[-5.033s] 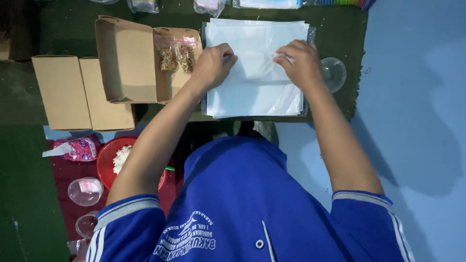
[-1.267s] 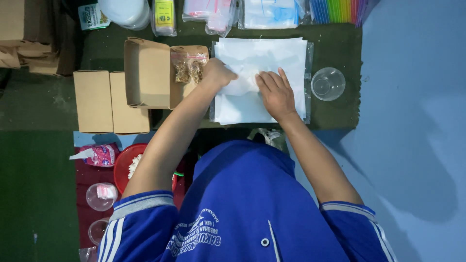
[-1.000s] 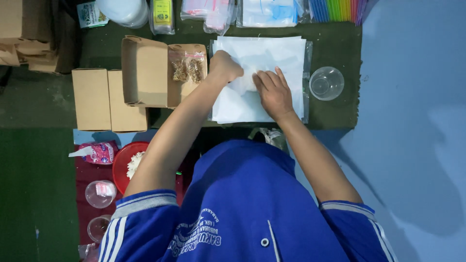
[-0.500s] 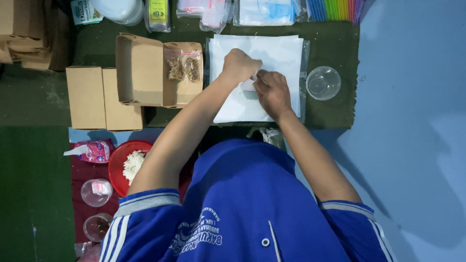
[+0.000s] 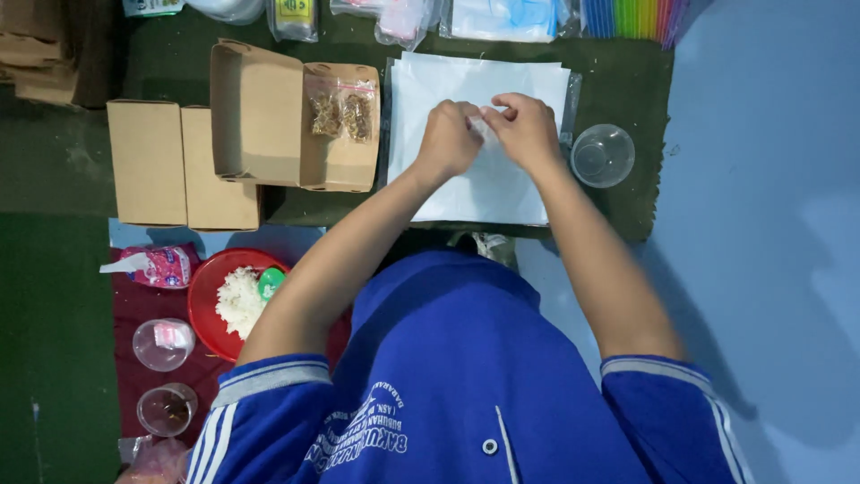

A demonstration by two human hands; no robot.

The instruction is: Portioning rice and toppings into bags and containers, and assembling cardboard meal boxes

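Note:
A stack of white paper sheets [image 5: 484,184] lies on a dark green mat in front of me. My left hand [image 5: 448,139] and my right hand [image 5: 524,130] meet over the middle of the stack, fingertips pinched together on a bit of the top sheet [image 5: 485,125]. To the left stands an open brown cardboard box [image 5: 260,116] with a clear bag of brown snacks [image 5: 340,112] resting on its lid.
A clear plastic cup [image 5: 602,155] sits right of the sheets. Flat brown boxes [image 5: 179,166] lie at the left. A red bowl of rice [image 5: 235,300], small plastic cups [image 5: 161,345] and a pink packet [image 5: 157,266] sit at lower left. Packets and coloured straws [image 5: 627,16] line the far edge.
Both hands have drawn together from flat on the sheets to a pinch at the stack's middle. The left hand moved right from the box side.

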